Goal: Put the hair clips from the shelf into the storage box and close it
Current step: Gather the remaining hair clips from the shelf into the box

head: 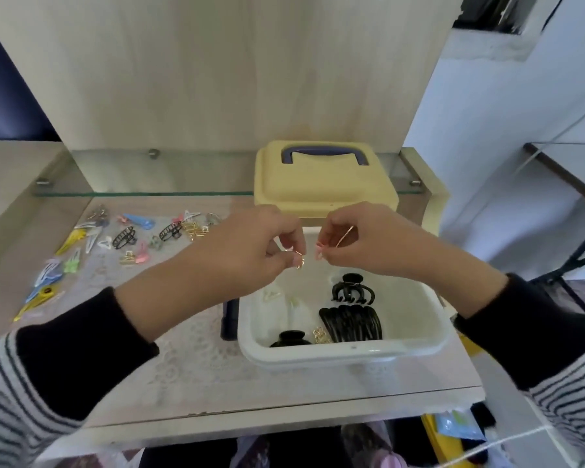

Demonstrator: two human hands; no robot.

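Over box [352, 353], L hand [250, 246] pinches gold clip [300, 264], R hand [363, 238] thin clip [343, 238].

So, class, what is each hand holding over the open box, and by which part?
The left hand pinches a small gold clip by its upper end; the right hand pinches a thin gold clip near its lower end.

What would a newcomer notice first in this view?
Two hands nearly meet above the open white box: the left hand pinches a small gold clip, the right hand a thin clip. Black claw clips lie inside it, its yellow lid sits behind, and coloured clips lie scattered on the shelf to the left.
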